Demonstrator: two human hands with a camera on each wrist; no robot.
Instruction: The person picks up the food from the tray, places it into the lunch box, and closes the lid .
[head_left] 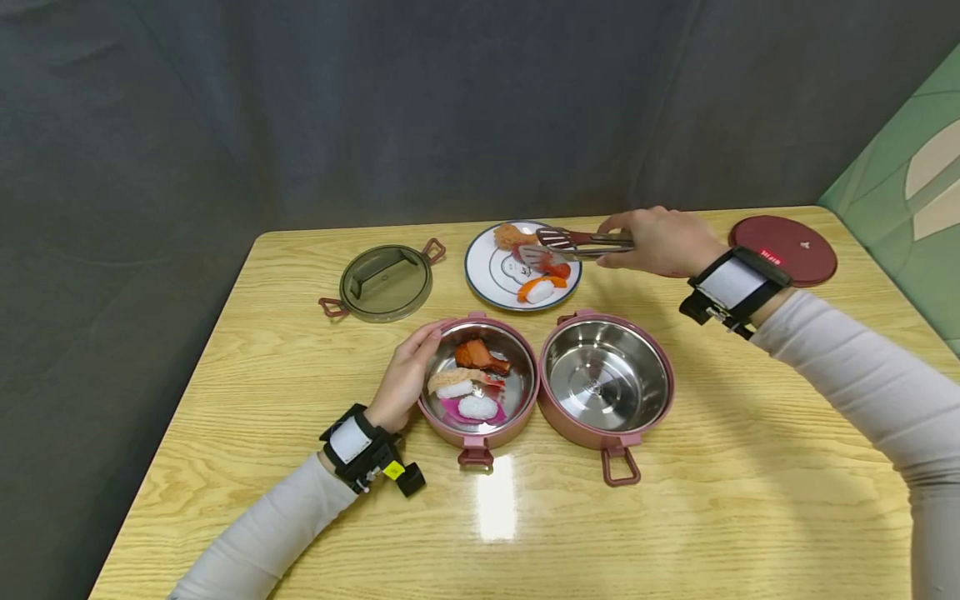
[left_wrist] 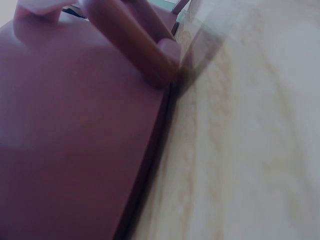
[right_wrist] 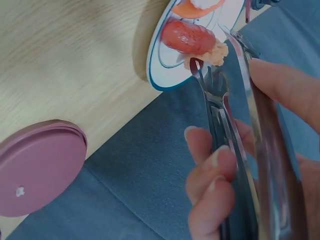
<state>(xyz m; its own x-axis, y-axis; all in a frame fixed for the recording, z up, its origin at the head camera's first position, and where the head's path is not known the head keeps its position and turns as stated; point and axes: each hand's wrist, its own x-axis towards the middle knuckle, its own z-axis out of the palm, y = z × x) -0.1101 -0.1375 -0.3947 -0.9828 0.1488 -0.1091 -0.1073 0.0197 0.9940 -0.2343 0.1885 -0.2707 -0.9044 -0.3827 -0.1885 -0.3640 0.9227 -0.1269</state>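
Observation:
My right hand [head_left: 663, 237] grips a pair of metal tongs [head_left: 600, 242], with the tips apart above the blue-rimmed white plate [head_left: 487, 283]. On that plate lie a fried chicken piece [head_left: 510, 237], a glossy red sausage [right_wrist: 187, 37] and an orange-topped sushi [head_left: 542, 289]. Nothing visible is caught between the tips. My left hand [head_left: 405, 375] rests against the left side of a pink steel-lined pot [head_left: 517, 421], touching its rim; some fingers are hidden. Inside that pot are a brown drumstick [head_left: 478, 357], a shrimp sushi [head_left: 457, 385] and white rice on a magenta piece [head_left: 477, 407].
A second pink pot [head_left: 600, 392] stands right beside the first, its handle [head_left: 621, 467] facing me. Back left lies a translucent lid [head_left: 386, 283] with side handles. A dark red round lid [head_left: 783, 250] lies back right. A dark curtain [head_left: 450, 108] hangs behind the table.

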